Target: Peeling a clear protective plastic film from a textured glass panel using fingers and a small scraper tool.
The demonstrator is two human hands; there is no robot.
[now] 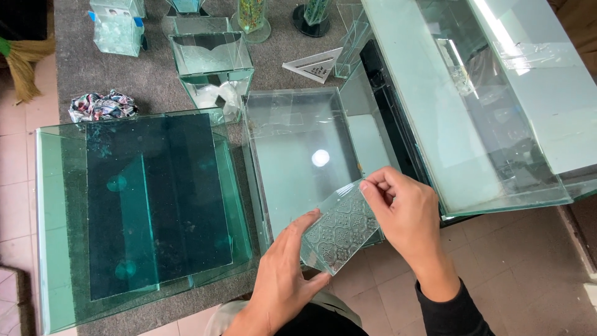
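A grey felt-covered table (93, 68) fills most of the view, with pink floor tiles (528, 267) around it. The middle glass tank (298, 112), open at the top and standing near the table's front edge, serves as landmark. To its right lies a long stack of large glass sheets (472, 112), touching or nearly touching the tank's side. To the tank's left stands a wider glass tank with a dark bottom (149, 199), just beside it. Behind the middle tank sits a small glass box (211, 56), and left of that box a crumpled patterned cloth (102, 104). A clear glass triangle (314, 64) lies behind the tank's far right corner.

Over the tank's near edge the person holds a small patterned glass pane (342, 227), tilted, embossed with floral shapes. The right hand (404, 211) pinches its upper right corner between thumb and curled fingers. The left hand (283, 274) grips its lower left edge, thumb on top and fingers beneath.
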